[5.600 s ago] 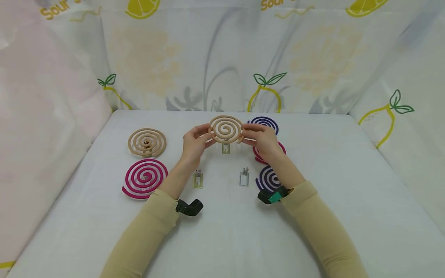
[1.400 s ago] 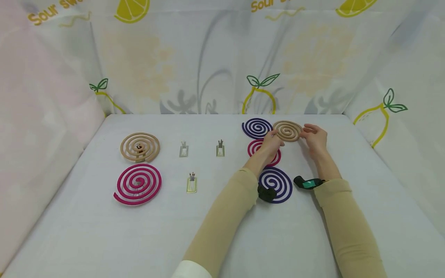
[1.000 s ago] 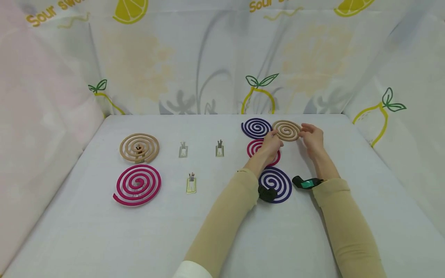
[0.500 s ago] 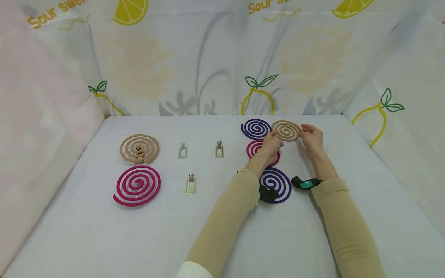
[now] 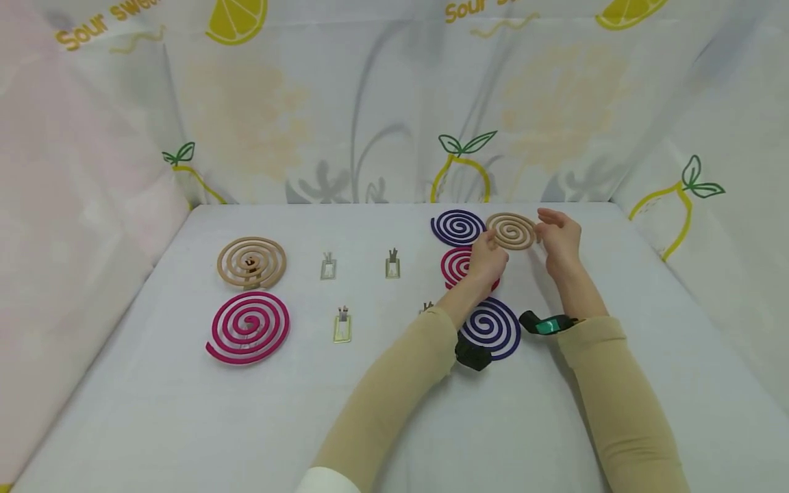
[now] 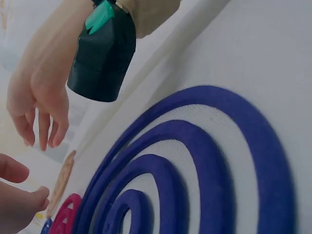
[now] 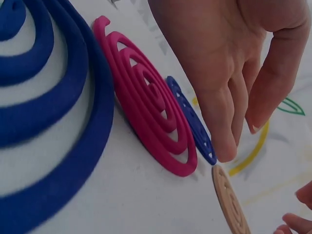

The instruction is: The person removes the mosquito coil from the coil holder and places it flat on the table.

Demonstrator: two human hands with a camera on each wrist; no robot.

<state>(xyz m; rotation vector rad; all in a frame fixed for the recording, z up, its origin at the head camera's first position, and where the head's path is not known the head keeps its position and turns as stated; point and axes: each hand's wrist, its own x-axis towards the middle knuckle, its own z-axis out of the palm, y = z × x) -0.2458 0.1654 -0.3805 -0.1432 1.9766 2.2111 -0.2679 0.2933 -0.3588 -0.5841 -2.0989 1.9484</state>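
A tan mosquito coil [image 5: 511,231] lies at the back right of the white table, beside a dark blue coil [image 5: 457,227]. My left hand [image 5: 489,259] hangs over the tan coil's left edge, fingers loose and pointing down. At the opposite edge is my right hand [image 5: 559,241], its fingers parted and slightly bent. Neither hand grips anything. Below my left hand, a pink coil [image 7: 180,168] is partly covered. Nearer the front, another dark blue coil [image 6: 270,161] sits under my left wrist and fills much of the left wrist view.
To the left lie a tan coil [image 5: 251,239] and a pink coil [image 5: 249,322], each over a small metal stand. Between the groups stand several small metal coil stands, among them one stand [image 5: 328,267] at the back and another stand [image 5: 342,327] nearer.
The tan coil, earlier held up by both hands at the middle, now lies at the back right. In the last half second my right hand's fingers have lifted and spread; the left hand has loosened.
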